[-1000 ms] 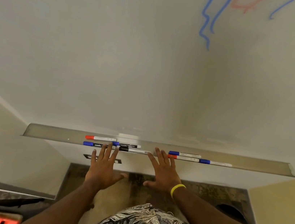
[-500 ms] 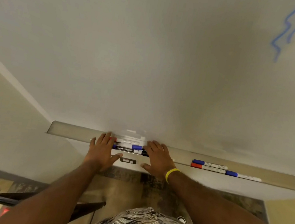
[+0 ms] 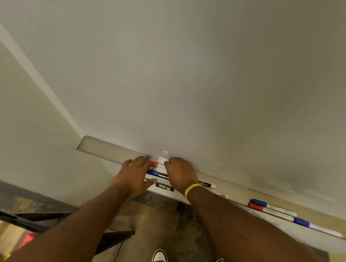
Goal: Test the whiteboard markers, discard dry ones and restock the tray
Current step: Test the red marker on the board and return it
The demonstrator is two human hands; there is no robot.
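Currently both hands are at the left part of the tray that runs along the bottom edge of the whiteboard. Left hand lies flat with its fingers straight and together, tips at the cap end of the red-capped marker, holding nothing. Right hand, yellow wristband on its wrist, is hunched over the same cluster with fingers curled down onto the white barrels. The tips are hidden, so I cannot tell whether they have closed on a marker or just rest on it. A blue-capped marker lies just in front of the red-capped one, its barrel running under the right hand and out the far side. Further right, well apart from the hands, a trio of markers lies in the tray, two blue caps and one red, all untouched. Every marker in view is capped and lying in the tray. The stretch of board in view carries no test strokes, and no bin or spare stock shows. Judgement: for this cluster the task looks to be at the pick-up step. Still to do here are lifting a marker, uncapping it, scribbling on the board, sorting good from dry, discarding the dry ones and refilling the tray. Below are a mottled floor, the person's shoes and black stand legs at left.
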